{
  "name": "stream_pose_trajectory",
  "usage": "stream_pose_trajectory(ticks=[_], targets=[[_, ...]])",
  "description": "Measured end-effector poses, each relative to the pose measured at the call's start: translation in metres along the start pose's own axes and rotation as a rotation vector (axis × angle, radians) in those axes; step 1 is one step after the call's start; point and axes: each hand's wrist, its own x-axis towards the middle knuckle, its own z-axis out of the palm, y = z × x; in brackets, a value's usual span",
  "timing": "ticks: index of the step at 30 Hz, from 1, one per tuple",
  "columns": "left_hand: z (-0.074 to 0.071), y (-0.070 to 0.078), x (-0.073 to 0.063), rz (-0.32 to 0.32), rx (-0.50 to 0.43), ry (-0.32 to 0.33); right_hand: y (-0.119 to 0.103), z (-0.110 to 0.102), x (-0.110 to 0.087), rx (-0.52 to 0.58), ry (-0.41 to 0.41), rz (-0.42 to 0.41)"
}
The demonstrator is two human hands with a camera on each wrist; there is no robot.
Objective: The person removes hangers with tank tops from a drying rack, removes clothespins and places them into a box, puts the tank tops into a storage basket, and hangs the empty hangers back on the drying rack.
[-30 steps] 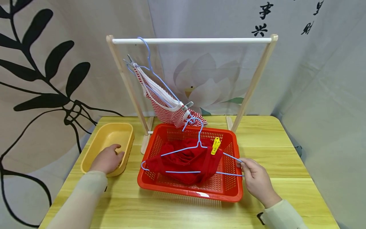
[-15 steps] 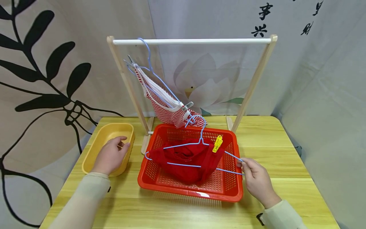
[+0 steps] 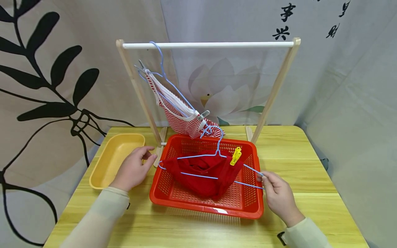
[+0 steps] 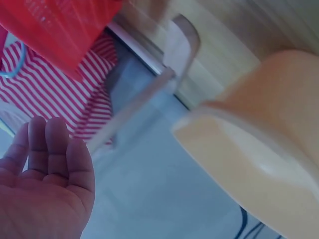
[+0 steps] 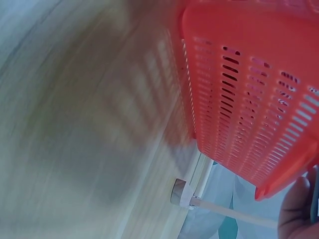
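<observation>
In the head view my right hand pinches the right end of a light blue wire hanger. A red garment hangs on this hanger, above and partly inside a red perforated basket. Near its upper right a yellow clothespin clips the cloth to the hanger. My left hand hovers between the basket and a yellow tray, thumb and fingers apart. Nothing shows in its grasp; its palm and fingers face the left wrist camera, with the thumb out of sight.
Behind the basket stands a wooden rack with a white rail. A red-and-white striped garment hangs there on another blue hanger, held by metal clips. All stand on a wooden table.
My left hand has moved out of the yellow tray, rightward to the basket's left side. The held hanger and red garment shifted slightly, their lower edge rising; my right hand keeps its hold.
</observation>
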Motion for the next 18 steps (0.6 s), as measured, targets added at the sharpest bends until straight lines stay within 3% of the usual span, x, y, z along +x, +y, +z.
stream_pose_trajectory(ticks=[8,18], targets=[[0.009,0.019,-0.003,0.056,-0.031,-0.006,-0.002,0.001,-0.002,0.048,0.007,-0.011],[0.014,0.052,-0.010,0.215,-0.035,-0.001,-0.011,0.003,-0.002,0.053,0.004,0.008]])
